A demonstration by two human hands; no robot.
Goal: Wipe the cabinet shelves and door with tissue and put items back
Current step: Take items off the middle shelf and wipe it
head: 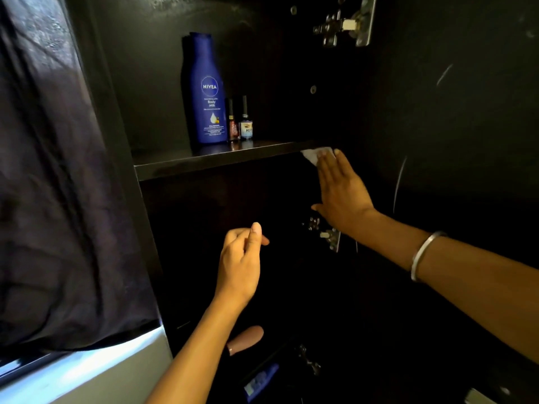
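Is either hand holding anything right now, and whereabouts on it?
The right hand presses a white tissue flat under its straight fingertips, at the shelf's right end. The left hand is loosely curled and holds nothing.

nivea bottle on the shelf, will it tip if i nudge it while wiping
Probably yes: the Nivea bottle stands tall and narrow, so a push high up could topple it. It would likely knock over the two small bottles standing beside it. Its smooth plastic may slide on the glossy shelf.
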